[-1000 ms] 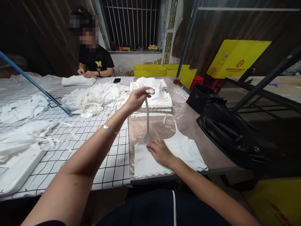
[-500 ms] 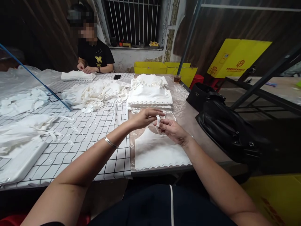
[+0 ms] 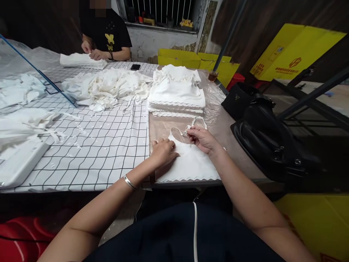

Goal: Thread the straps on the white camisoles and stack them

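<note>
A white camisole with thin straps and a wavy hem lies flat at the near table edge. My right hand is closed in a pinch over its neckline, gripping a small white strip that seems to be part of a strap. One strap loop stands out behind these fingers. On the camisole's left side rests my left hand, palm down, fingers bent and thumb apart, touching the cloth. Nothing shows in its grasp, though the fabric under the palm is hidden.
Behind the camisole rises a stack of white garments. Loose white cloth is heaped on the checked tablecloth. Black bags sit at right, a glass of tea beyond. Across the table a person handles white fabric.
My left hand has left the white strip and come down onto the camisole's left side. My right hand still pinches the strip, now slightly higher in view. The camera has tilted downward.
</note>
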Demonstrator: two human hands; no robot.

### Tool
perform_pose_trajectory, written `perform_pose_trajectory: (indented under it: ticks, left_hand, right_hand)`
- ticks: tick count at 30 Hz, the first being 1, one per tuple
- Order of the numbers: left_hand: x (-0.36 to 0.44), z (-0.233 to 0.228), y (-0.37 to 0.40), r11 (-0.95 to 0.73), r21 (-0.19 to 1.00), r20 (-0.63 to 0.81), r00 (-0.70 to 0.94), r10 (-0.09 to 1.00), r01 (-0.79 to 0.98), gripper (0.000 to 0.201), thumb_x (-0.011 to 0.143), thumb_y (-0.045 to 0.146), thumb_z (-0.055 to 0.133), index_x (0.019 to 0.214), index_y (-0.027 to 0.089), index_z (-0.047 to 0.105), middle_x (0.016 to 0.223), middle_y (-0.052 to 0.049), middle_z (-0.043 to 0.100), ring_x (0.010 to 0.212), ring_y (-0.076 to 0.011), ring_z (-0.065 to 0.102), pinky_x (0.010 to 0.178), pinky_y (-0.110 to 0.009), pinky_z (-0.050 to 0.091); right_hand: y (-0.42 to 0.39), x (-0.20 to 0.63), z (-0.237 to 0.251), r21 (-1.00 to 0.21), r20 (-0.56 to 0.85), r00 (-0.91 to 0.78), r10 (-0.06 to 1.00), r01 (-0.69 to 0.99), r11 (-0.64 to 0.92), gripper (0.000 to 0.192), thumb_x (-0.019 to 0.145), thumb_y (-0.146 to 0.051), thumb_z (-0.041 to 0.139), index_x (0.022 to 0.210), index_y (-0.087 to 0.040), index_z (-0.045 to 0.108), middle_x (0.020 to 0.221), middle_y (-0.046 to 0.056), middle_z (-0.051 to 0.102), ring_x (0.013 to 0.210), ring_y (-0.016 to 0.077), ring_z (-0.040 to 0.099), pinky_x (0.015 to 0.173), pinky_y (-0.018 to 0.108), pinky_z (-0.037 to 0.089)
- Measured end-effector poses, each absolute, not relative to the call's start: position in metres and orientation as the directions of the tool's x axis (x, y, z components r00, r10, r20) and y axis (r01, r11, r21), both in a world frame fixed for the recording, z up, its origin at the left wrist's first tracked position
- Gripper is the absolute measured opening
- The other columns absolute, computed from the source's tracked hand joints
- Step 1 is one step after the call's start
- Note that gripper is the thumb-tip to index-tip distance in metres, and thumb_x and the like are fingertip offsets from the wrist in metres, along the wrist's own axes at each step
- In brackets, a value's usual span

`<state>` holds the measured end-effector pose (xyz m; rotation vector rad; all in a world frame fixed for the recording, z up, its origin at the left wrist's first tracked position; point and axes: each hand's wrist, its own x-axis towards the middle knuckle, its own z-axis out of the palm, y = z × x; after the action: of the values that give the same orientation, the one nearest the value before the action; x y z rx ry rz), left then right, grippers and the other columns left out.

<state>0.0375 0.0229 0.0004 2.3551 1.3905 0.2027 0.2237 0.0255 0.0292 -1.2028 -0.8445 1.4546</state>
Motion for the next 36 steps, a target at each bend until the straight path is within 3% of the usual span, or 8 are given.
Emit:
perform_pose_trajectory:
  ticks: [7, 16, 28, 36]
  left_hand:
    - [0.043, 0.001, 0.025, -0.355, 0.507, -0.149, 0.485, 0.862, 0.785, 0.016, 0.081, 0.035, 0.07, 0.087, 0.019, 0.07, 0.1, -0.008, 0.068, 0.103, -0.031, 0.055, 0.091, -0.048, 0.032]
    - [0.043, -0.005, 0.02, -0.265, 0.682, -0.09, 0.437, 0.895, 0.682, 0.015, 0.081, 0.029, 0.069, 0.075, 0.016, 0.07, 0.093, -0.005, 0.068, 0.101, -0.0269, 0.055, 0.096, -0.048, 0.028]
    - [0.043, -0.001, 0.021, -0.229, 0.696, -0.128, 0.431, 0.893, 0.681, 0.014, 0.082, 0.025, 0.065, 0.072, 0.015, 0.069, 0.093, -0.005, 0.069, 0.095, -0.0246, 0.057, 0.096, -0.049, 0.026]
    - [0.042, -0.001, 0.021, -0.207, 0.719, -0.132, 0.423, 0.896, 0.663, 0.016, 0.082, 0.026, 0.065, 0.07, 0.015, 0.068, 0.092, -0.004, 0.069, 0.097, -0.0244, 0.058, 0.098, -0.049, 0.026]
  right_hand:
    - [0.019, 0.224, 0.014, -0.962, -0.271, -0.047, 0.961, -0.006, -0.272, 0.036, 0.056, -0.041, 0.081, 0.071, -0.015, 0.06, 0.068, 0.001, 0.06, 0.054, 0.0089, 0.044, 0.047, 0.02, 0.028]
    - [0.014, 0.22, -0.01, -0.93, -0.067, -0.217, 0.974, 0.368, 0.018, 0.026, 0.079, -0.043, 0.061, 0.077, -0.018, 0.055, 0.076, -0.001, 0.054, 0.072, 0.0156, 0.049, 0.063, 0.026, 0.037]
    - [0.011, 0.215, -0.021, -0.885, 0.029, -0.283, 0.959, 0.438, 0.156, 0.025, 0.084, -0.045, 0.052, 0.081, -0.019, 0.052, 0.08, 0.001, 0.051, 0.072, 0.0166, 0.046, 0.064, 0.028, 0.037]
    - [0.008, 0.218, -0.019, -0.788, 0.111, -0.268, 0.957, 0.563, 0.249, 0.014, 0.083, -0.031, 0.054, 0.074, -0.02, 0.051, 0.08, 0.001, 0.053, 0.08, 0.0187, 0.049, 0.07, 0.029, 0.039]
